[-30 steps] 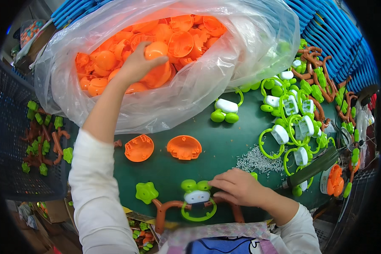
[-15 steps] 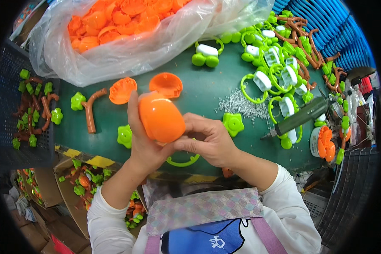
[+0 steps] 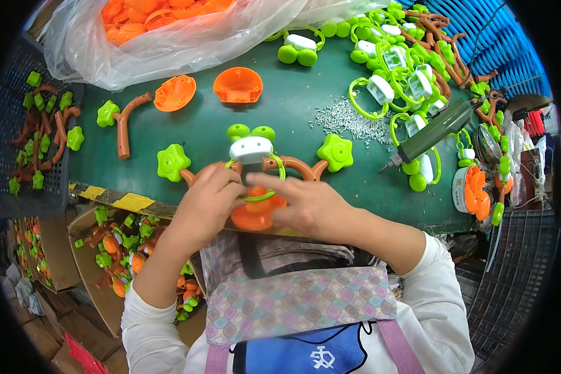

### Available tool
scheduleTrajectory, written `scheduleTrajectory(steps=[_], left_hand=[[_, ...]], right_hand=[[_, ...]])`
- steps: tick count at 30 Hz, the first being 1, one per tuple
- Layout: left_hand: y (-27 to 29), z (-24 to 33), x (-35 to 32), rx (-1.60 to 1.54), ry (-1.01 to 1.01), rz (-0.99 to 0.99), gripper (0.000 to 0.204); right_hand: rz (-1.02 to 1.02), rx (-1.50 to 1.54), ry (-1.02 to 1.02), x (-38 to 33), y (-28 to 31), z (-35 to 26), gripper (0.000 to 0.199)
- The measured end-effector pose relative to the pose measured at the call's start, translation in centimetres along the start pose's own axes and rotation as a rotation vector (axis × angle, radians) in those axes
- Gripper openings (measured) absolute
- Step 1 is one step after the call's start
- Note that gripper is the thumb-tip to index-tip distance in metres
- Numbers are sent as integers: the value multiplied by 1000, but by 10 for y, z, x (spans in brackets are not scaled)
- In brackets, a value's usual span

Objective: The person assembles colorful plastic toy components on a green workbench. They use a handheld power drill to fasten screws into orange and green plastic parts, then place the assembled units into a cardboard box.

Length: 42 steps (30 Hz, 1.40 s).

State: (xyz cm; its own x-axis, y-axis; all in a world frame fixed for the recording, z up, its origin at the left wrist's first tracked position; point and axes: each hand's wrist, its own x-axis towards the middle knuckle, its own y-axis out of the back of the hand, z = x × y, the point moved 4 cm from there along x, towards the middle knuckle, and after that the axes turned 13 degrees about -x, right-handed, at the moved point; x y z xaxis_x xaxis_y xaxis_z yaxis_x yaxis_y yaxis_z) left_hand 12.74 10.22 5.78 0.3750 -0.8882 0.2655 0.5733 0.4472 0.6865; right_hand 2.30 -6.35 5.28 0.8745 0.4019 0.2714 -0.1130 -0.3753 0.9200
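Observation:
At the green table's point(image 3: 293, 112) near edge, my left hand point(image 3: 207, 202) and my right hand point(image 3: 305, 202) both grip a toy frog assembly point(image 3: 250, 149): a white and green head with two green eyes, a green ring, brown arms ending in green star hands point(image 3: 335, 152), and an orange shell point(image 3: 252, 218) pressed underneath between my fingers. Two loose orange shell halves point(image 3: 237, 85) lie further back on the table. A brown arm with a green star point(image 3: 121, 121) lies at the left.
A clear bag of orange shells point(image 3: 168, 25) fills the back left. Many green-and-white frog parts point(image 3: 393, 62) pile at the back right, beside an electric screwdriver point(image 3: 427, 134) and small screws point(image 3: 346, 118). A dark crate point(image 3: 31, 124) stands left; cardboard boxes of finished toys point(image 3: 115, 255) below.
My left hand took an orange shell out of the bag and brought it down to the frog at the table edge. Both hands now press shell and frog together.

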Motion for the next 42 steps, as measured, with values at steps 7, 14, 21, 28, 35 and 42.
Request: scheduleTrajectory(steps=[7,14,21,28,35,42], left_hand=[[-40,4,-49,-1219,1022,160,36],[-73,6,-30,-1876,663,510,61],[-67,6,-29,-1943,745,507,61],[-61,11,-24,-1870,588,547,59],[-58,6,-26,-1856,517,763,59],[-61,2,-27,-1680,483,776,63]], right_hand=[[99,-228,80,7,-11,5,15],[207,-89,13,12,6,-13,16],[134,-160,34,4,3,-21,22],[242,-71,38,-7,11,-17,31],[25,-247,-277,5,12,23,32],[466,-328,111,100,45,0,28]])
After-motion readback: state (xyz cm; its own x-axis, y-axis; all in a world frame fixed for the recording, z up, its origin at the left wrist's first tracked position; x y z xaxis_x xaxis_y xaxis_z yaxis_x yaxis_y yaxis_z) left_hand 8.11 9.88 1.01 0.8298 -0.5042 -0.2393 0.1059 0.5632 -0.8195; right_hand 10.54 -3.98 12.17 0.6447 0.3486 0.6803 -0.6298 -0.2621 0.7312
